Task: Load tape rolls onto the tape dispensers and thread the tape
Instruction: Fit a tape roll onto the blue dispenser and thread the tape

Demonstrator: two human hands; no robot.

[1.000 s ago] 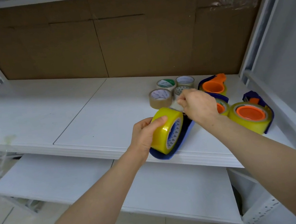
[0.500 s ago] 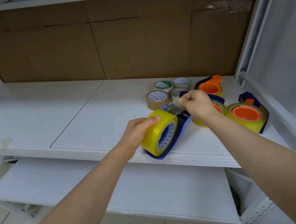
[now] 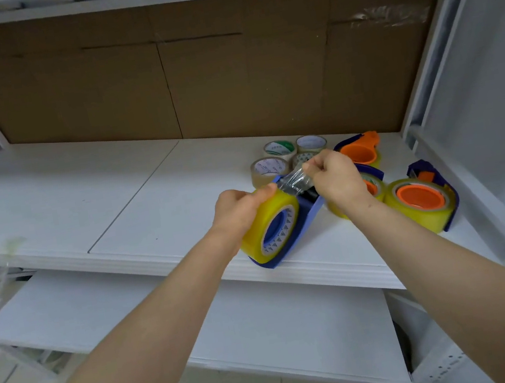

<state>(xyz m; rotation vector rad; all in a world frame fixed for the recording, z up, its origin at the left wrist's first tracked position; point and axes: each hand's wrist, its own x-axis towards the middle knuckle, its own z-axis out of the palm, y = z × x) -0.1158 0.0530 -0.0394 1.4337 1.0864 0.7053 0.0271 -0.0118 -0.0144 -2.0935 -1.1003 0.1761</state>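
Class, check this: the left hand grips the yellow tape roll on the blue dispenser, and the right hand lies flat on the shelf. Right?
No: the head view shows the right hand pinching the pulled-out tape strip; the rest holds.

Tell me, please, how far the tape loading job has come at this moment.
Done: the right dispenser looks loaded; its threading cannot be seen. In hand: the left hand grips the roll on the blue dispenser, while the right hand pinches the tape end pulled from it, not yet threaded. Left: four loose rolls wait behind, and the back dispenser shows mostly its orange hub.
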